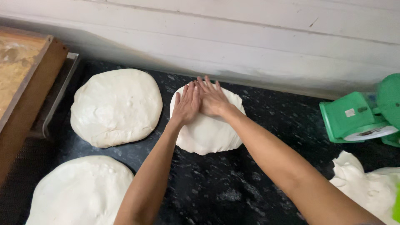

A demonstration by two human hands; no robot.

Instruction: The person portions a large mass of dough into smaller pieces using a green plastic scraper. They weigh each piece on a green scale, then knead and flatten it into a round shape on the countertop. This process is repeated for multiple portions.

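While both arms reach forward from the lower edge of the head view, the black speckled counter [266, 121] fills most of the scene, backed by a white plank wall [258, 37].

Wooden tray [16, 66] at far left, tilted edge showing, a metal rim just beside it.

Three flattened dough rounds on the counter. Upper-left dough round [116, 106]: broad, untouched. Lower-left dough round [79, 191]: cut by the frame edge. Centre dough round [206, 129]: lies near the wall, right of the upper-left one, apart from it.

Rough dough mass [366, 183] at lower right, uneven, unshaped.

Green weighing scale [354, 116] at right edge, lying on its side, white dial face visible, just above the rough mass.

Left hand [186, 104]: palm down on the far half of the centre round, fingers straight, held together, flat, not gripping.

Right hand [213, 99]: also palm down on the same round, fingers extended and slightly spread, tips at the dough's far edge. It touches the left hand along the inner side, partly overlapping it. Neither hand holds anything.
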